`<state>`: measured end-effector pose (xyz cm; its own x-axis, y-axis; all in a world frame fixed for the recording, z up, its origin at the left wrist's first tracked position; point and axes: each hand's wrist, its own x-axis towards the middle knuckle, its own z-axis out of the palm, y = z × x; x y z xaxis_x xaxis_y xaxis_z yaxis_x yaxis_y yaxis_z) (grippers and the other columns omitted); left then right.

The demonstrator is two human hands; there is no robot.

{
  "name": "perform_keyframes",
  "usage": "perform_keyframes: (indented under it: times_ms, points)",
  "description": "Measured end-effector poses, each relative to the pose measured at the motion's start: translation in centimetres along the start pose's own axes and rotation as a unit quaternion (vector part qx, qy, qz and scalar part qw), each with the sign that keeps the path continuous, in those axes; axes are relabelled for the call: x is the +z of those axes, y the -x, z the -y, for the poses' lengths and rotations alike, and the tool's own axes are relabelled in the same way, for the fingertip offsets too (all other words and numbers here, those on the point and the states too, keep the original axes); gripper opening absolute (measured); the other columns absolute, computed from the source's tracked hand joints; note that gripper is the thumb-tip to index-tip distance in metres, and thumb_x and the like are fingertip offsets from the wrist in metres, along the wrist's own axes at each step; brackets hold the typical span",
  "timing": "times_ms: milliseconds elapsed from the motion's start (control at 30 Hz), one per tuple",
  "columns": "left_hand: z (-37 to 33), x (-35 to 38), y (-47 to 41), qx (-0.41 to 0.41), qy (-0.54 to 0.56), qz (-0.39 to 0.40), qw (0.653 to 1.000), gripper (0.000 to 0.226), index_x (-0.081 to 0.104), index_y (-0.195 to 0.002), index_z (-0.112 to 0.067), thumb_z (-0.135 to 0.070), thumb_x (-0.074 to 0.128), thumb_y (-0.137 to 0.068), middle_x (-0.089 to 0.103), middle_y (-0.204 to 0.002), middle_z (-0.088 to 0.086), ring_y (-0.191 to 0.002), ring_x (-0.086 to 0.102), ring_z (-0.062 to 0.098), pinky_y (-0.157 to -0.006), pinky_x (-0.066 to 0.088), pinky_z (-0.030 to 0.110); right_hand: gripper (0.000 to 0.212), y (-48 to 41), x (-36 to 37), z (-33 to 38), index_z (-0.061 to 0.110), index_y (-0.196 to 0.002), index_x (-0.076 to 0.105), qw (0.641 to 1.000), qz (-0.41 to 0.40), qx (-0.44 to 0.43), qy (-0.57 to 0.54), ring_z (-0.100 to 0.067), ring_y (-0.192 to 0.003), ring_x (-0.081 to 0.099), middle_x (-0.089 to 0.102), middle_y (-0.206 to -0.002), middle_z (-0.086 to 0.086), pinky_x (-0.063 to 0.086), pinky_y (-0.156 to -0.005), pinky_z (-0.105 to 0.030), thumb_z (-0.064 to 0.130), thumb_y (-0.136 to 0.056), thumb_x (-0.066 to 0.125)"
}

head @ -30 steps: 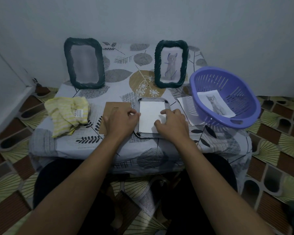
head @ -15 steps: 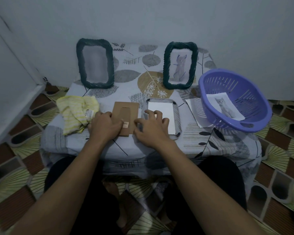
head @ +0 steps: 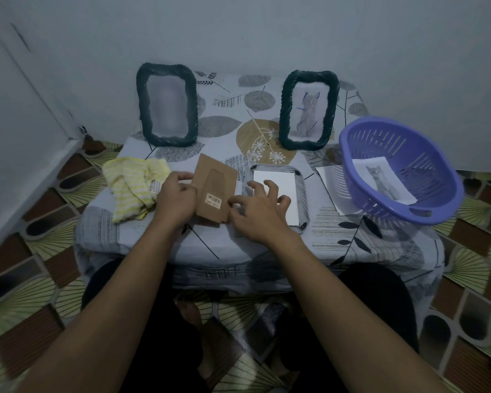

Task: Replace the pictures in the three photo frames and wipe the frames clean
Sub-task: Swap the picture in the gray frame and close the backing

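My left hand (head: pixel 176 198) grips the brown cardboard backing board (head: pixel 214 188) by its left edge and tilts it up off the table. My right hand (head: pixel 260 212) touches the board's lower right corner with its thumb, fingers spread over a face-down frame (head: pixel 302 191) with a white sheet (head: pixel 281 184) lying in it. Two dark woven frames stand at the back: the left frame (head: pixel 167 104) shows a blurred picture, the right frame (head: pixel 309 110) a cat picture.
A yellow striped cloth (head: pixel 129 184) lies left of the board. A purple basket (head: pixel 400 170) at the right holds a cat picture (head: pixel 383 180), with another sheet (head: pixel 330 182) under its rim. The low table (head: pixel 210 245) wears a leaf-print cover, walls behind and left.
The backing board has come up off the table, lifted in my left hand. My right hand left the white sheet and came to the board's right corner.
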<state>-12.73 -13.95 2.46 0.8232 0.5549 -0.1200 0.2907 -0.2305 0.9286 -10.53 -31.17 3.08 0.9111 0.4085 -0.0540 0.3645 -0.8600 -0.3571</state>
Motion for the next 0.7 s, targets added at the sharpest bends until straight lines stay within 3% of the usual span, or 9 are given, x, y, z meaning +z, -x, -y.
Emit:
perform_keyframes:
  times_ms: [100,167,267,333,467,533,633,700]
  points:
    - [-1.0,0.1,0.5,0.021,0.095,-0.023,0.995,0.028,0.059,-0.118,-0.019,-0.008,0.05,-0.094,0.071,-0.089,0.001,-0.078,0.069,0.014,-0.065,0.055,0.03,0.038,-0.3,-0.4,-0.1,0.041,-0.133,0.056,0.997,-0.031,0.007,-0.076,-0.026,-0.144,0.009,0.03,-0.157,0.001,0.015,-0.106,-0.05,0.042,-0.097,0.045]
    - [-1.6,0.3,0.8,0.013,0.179,-0.009,0.984,0.028,0.058,-0.121,-0.016,-0.006,0.051,-0.096,0.074,-0.084,0.001,-0.074,0.071,0.014,-0.064,0.057,0.03,0.04,-0.6,-0.8,-0.4,0.038,-0.136,0.055,0.989,-0.055,0.019,-0.139,-0.026,-0.139,0.025,0.041,-0.151,0.002,0.022,-0.106,-0.045,0.035,-0.097,0.05]
    - [-2.0,1.0,1.3,-0.007,0.265,0.033,0.964,0.029,0.055,-0.125,-0.012,-0.002,0.052,-0.098,0.075,-0.083,0.004,-0.076,0.071,0.017,-0.066,0.058,0.031,0.035,-0.9,-1.9,-1.2,0.028,-0.131,0.063,0.947,-0.086,0.037,-0.309,-0.017,-0.105,0.062,0.065,-0.124,0.003,0.049,-0.094,-0.037,0.021,-0.098,0.054]
    - [-2.1,1.6,1.7,-0.01,0.293,0.057,0.954,0.029,0.054,-0.124,-0.011,-0.001,0.057,-0.097,0.075,-0.085,0.007,-0.074,0.071,0.016,-0.065,0.057,0.03,0.031,-0.7,-2.4,-2.1,0.03,-0.122,0.067,0.914,-0.112,0.066,-0.384,-0.013,-0.087,0.068,0.07,-0.107,0.007,0.055,-0.085,-0.035,0.018,-0.096,0.058]
    - [-2.3,3.3,2.4,0.017,0.267,0.083,0.96,0.034,0.058,-0.116,-0.013,0.0,0.071,-0.087,0.071,-0.095,0.014,-0.078,0.07,0.018,-0.071,0.058,0.03,0.03,-0.8,-3.4,-4.9,0.026,-0.112,0.068,0.868,-0.145,0.131,-0.455,-0.017,-0.084,0.072,0.075,-0.086,0.005,0.057,-0.087,-0.042,0.012,-0.085,0.067]
    - [-2.6,4.2,2.6,0.038,0.226,0.08,0.97,0.034,0.061,-0.112,-0.013,0.0,0.075,-0.084,0.067,-0.098,0.012,-0.082,0.068,0.015,-0.071,0.058,0.024,0.022,-0.6,-4.0,-6.3,0.022,-0.093,0.073,0.853,-0.136,0.145,-0.482,-0.017,-0.075,0.07,0.074,-0.075,0.002,0.058,-0.089,-0.044,0.003,-0.082,0.068]
    - [-2.8,5.4,2.6,0.051,0.179,0.078,0.979,0.03,0.065,-0.105,-0.013,-0.003,0.079,-0.081,0.063,-0.093,0.01,-0.085,0.067,0.016,-0.074,0.058,0.02,0.015,0.0,-4.4,-8.0,0.021,-0.077,0.076,0.855,-0.135,0.152,-0.476,-0.016,-0.073,0.068,0.076,-0.077,-0.002,0.059,-0.087,-0.042,0.007,-0.083,0.074]
    - [-2.9,6.1,2.8,0.056,0.149,0.077,0.984,0.027,0.067,-0.101,-0.015,-0.007,0.081,-0.079,0.067,-0.093,0.012,-0.091,0.069,0.023,-0.084,0.06,0.03,0.012,0.3,-4.4,-8.9,0.024,-0.073,0.076,0.863,-0.15,0.161,-0.454,-0.015,-0.077,0.07,0.077,-0.08,0.001,0.059,-0.082,-0.037,0.015,-0.082,0.078]
